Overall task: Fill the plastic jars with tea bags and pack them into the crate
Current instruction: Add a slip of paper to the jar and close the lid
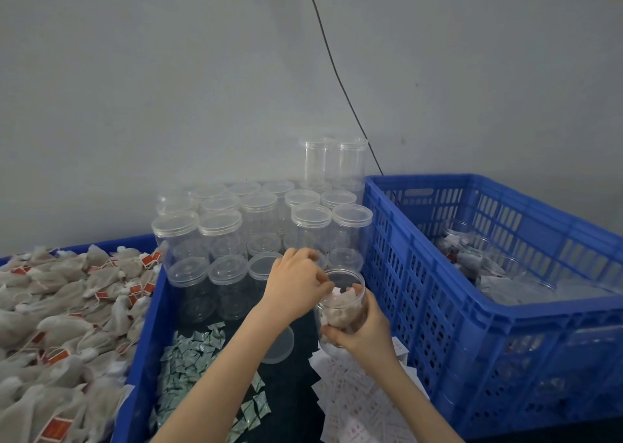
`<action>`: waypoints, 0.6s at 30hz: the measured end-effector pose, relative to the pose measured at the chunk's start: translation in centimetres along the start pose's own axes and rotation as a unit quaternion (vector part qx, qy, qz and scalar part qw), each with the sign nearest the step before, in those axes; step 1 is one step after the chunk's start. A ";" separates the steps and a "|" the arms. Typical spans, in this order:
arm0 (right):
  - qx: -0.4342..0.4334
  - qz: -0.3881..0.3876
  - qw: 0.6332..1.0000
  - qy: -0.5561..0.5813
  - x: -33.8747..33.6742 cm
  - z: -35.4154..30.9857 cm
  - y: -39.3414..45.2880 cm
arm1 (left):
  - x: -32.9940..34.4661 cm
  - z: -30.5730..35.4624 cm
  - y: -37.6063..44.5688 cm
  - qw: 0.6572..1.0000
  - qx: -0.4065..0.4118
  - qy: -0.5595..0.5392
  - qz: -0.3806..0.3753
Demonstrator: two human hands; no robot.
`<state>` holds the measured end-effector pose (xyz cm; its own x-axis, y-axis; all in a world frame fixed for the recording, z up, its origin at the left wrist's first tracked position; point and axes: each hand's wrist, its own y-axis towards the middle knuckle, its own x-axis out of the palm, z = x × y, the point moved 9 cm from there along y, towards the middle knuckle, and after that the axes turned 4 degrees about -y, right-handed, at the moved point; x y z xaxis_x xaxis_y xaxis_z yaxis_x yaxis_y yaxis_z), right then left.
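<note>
Clear jar (342, 308), part-filled with bags, gripped low by right hand (362, 333); left hand (296, 286) pinching at its mouth, pinched item hidden. Right of hands, crate (438, 308) holding blurred filled jars.

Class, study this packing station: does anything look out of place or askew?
One thing: a loose clear lid lies on the dark surface beneath the left hand, off the open jar that the right hand holds. Otherwise nothing stands out.
</note>
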<state>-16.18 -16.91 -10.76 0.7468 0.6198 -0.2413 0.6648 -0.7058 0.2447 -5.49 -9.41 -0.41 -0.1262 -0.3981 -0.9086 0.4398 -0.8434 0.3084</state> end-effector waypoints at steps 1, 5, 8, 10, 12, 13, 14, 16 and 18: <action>-0.003 0.000 1.000 -0.007 0.0 -0.1 0.0 | 0.4 -0.2 0.0 1.000 -0.007 -0.010 -0.022; 0.003 -0.007 1.000 -0.003 0.3 -0.2 -0.1 | 1.6 -0.4 -0.2 0.991 -0.023 -0.089 -0.099; 0.007 -0.008 1.000 0.003 0.3 -0.3 -0.2 | 0.6 -0.2 -0.2 0.977 -0.010 -0.205 -0.057; 0.012 -0.008 1.000 0.014 0.3 -0.4 -0.2 | 0.1 -0.5 -0.5 0.944 -0.011 -0.327 -0.036; 0.017 -0.006 0.999 0.035 0.1 -0.6 0.1 | 0.3 -0.8 -1.0 0.915 -0.007 -0.401 -0.051; 0.017 -0.005 0.999 0.045 0.0 -0.9 0.4 | 0.9 -0.9 -1.4 0.902 -0.007 -0.426 -0.076; 0.014 -0.009 0.998 0.052 0.0 -1.4 0.7 | 1.6 -0.9 -1.8 0.886 -0.010 -0.451 -0.104; 0.004 -0.028 0.997 0.070 0.0 -2.7 1.6 | 2.7 -0.5 -2.4 0.852 0.001 -0.502 -0.146; 0.002 -0.058 0.994 0.095 0.3 -3.9 2.3 | 2.9 -0.3 -2.4 0.838 0.021 -0.527 -0.140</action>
<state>-14.33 -16.99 -6.59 0.6562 0.7496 -0.0865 0.7462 -0.6276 0.2220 -6.66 -8.43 -3.85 -0.9442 -0.2617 -0.2002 0.2332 -0.9600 0.1551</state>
